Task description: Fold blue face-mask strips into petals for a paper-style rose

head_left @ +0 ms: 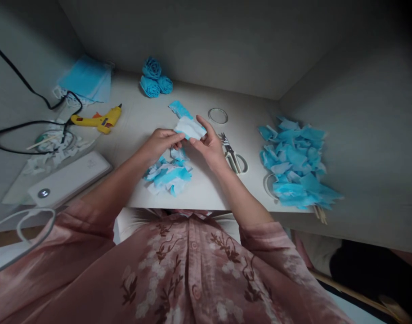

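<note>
Between my two hands is a piece of white and blue mask fabric [190, 128], white side up. My left hand [163, 140] pinches its left edge between thumb and fingers. At the right edge my right hand [208, 141] grips it with the thumb in front and the index finger raised behind. Just beyond the piece lies a blue fabric strip [179, 109]. Under my left hand is a loose pile of blue and white scraps [170, 176]. Scissors [235, 157] with pale handles lie beside my right hand, near a roll of tape or ring [218, 115].
Three blue rosettes [151, 86] stand at the back. A stack of blue face masks [86, 80], a yellow glue gun [101, 120], a black cable [22, 122], and a white power bank [71, 178] are at left. Blue fabric flowers with sticks [295, 162] are heaped at right.
</note>
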Action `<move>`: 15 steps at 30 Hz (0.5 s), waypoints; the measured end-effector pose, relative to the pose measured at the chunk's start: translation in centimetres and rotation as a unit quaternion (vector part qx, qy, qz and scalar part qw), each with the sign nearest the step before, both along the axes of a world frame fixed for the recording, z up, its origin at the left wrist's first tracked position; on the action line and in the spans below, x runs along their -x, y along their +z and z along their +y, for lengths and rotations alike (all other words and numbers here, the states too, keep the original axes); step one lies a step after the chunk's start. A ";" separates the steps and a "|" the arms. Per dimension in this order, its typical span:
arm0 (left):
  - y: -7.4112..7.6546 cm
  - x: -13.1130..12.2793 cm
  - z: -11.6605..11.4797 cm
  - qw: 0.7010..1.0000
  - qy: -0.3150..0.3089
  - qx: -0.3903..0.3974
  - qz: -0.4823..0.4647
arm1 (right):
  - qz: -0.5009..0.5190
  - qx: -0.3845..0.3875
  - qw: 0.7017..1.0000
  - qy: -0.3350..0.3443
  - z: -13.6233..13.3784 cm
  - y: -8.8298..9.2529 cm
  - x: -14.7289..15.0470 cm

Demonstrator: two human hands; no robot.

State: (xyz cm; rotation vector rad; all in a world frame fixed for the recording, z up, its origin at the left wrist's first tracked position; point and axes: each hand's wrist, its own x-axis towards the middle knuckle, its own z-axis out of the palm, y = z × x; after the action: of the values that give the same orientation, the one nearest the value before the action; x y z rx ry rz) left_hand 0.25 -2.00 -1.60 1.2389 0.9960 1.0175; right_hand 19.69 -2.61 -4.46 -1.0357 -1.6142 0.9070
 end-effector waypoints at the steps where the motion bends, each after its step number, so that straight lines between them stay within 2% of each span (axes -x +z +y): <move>1: 0.1 0.1 0.1 1.000 0.003 0.011 -0.024 | -0.013 -0.010 1.000 -0.006 0.0 0.4 -0.4; 4: 0.6 0.3 0.2 0.996 0.006 0.035 -0.082 | -0.043 -0.075 0.996 -0.025 0.0 2.2 -2.2; 6: 0.9 0.4 0.2 0.994 0.004 0.044 -0.096 | -0.113 -0.140 0.983 -0.027 0.0 3.6 -3.1; 9: 1.1 0.5 0.2 0.994 -0.001 0.053 -0.091 | -0.221 -0.194 0.955 0.038 0.1 5.1 -3.4; 12: 0.9 0.5 0.2 0.995 -0.006 0.057 -0.084 | -0.277 -0.211 0.933 0.087 0.2 5.6 -2.6; 15: 0.7 0.5 0.2 0.994 -0.008 0.059 -0.091 | -0.290 -0.223 0.925 0.103 0.3 5.4 -1.7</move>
State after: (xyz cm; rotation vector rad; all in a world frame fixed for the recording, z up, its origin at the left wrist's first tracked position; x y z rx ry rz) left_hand -0.30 -1.77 -0.87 1.0370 0.8894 1.0252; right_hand 21.42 -2.27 0.95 -0.8554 -2.3259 0.3261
